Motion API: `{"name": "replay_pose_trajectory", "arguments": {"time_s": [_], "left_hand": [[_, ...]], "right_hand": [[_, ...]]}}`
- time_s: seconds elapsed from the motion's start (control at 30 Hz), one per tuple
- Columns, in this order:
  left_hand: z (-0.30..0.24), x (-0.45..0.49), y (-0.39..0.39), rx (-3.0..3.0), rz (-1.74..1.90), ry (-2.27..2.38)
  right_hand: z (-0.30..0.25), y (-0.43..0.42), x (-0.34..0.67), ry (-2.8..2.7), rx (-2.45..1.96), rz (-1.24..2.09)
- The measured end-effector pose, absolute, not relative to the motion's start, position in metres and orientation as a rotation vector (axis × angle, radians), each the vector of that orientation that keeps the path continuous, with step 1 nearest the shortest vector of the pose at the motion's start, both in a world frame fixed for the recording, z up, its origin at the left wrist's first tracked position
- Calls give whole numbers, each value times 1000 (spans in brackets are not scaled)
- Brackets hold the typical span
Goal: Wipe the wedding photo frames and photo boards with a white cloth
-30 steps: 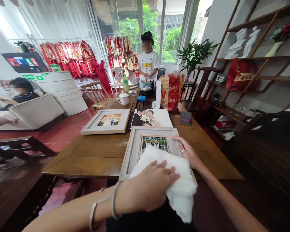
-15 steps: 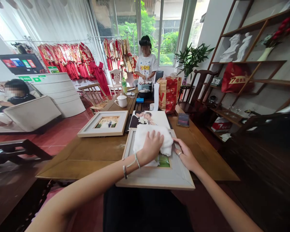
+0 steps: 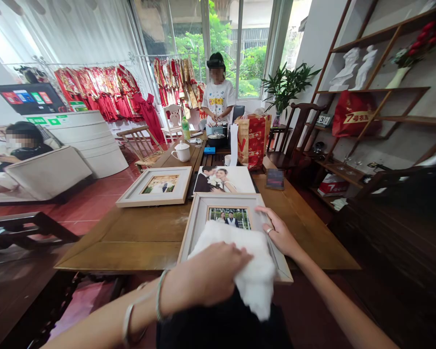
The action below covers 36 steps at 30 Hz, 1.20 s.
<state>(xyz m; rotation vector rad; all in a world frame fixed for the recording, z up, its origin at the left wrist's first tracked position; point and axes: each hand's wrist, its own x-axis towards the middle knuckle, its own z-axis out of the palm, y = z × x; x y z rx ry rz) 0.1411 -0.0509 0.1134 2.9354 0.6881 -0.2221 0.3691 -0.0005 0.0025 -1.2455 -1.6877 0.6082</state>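
Note:
A framed wedding photo (image 3: 236, 213) shows a couple, set in a picture frame (image 3: 194, 218) with a pale wood rim. It lies tilted over the table's near edge. My left hand (image 3: 214, 271) is closed on a white cloth (image 3: 256, 259), bunched over the frame's lower part, one corner hanging past the near rim. The cloth covers the lower part of the photo. My right hand (image 3: 281, 237) grips the frame's right side, its fingertips on the inner border. Just beyond the frame lies a large unframed couple print (image 3: 240, 180).
Left of the print lies a second picture frame (image 3: 183, 186). Further along the wooden table (image 3: 131, 247) are a lidded white cup (image 3: 182, 151), a red and brown paper bag (image 3: 253, 143) and a dark small card (image 3: 275, 179). Another person (image 3: 218, 102) stands at the far end.
My left hand has drawn the white cloth down the frame toward me, uncovering the upper part of the photo. My right hand stays on the frame's right side.

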Motion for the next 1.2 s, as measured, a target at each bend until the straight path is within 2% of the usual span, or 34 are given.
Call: {"name": "replay_pose_trajectory", "arguments": {"time_s": [0.13,0.23,0.47,0.63,0.87,1.07,1.2], "left_hand": [[115,139,-90,2952,-199,602],[96,144,-86,3002,-191,792],[75,166,-20,3126,-184,1358],[78,176,29,3061,-7,1522],[75,160,28,3107,-105,1238],[91,135,-45,3053,-216,849],[98,128,-86,2977,-358,890]], "right_hand": [[5,-1,367,-1688,-1257,615],[6,-2,366,-1685,-1261,619],[6,-2,367,-1668,-1240,623],[4,-2,366,-1663,-1248,622],[1,-2,363,-1666,-1245,623],[1,-1,364,-1667,-1247,608],[2,0,366,-1679,-1284,611]]}}
